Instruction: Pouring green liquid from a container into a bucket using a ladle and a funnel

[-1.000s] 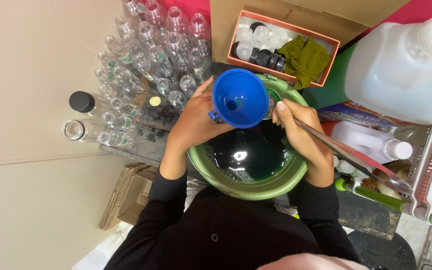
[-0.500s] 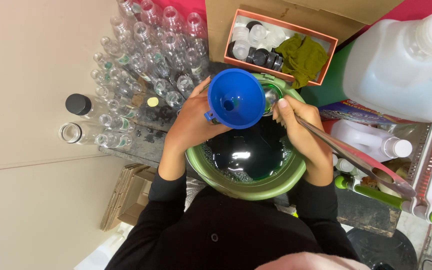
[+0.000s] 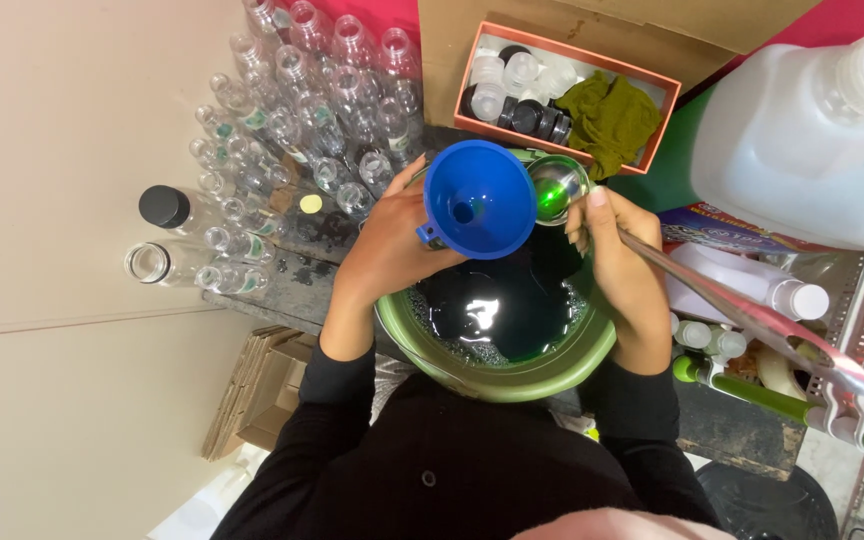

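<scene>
One blue funnel (image 3: 479, 198), mouth up, spout down, gripped from below by the left hand (image 3: 392, 245) over one green basin (image 3: 497, 375) of dark liquid. One ladle (image 3: 557, 187), bowl touching the funnel rim, long handle running toward the right; right hand (image 3: 620, 262) closed on it

An orange cardboard box (image 3: 564, 100) is sitting open at the top centre, holding black and clear caps and an olive-green cloth. A larger brown carton (image 3: 592, 20) is lying just behind it. A flat, brightly printed packet (image 3: 717, 222) in purple, red and yellow is peeking out under the big white jug at the right. Folded brown cardboard (image 3: 257, 395) is lying on the floor at lower left.
</scene>
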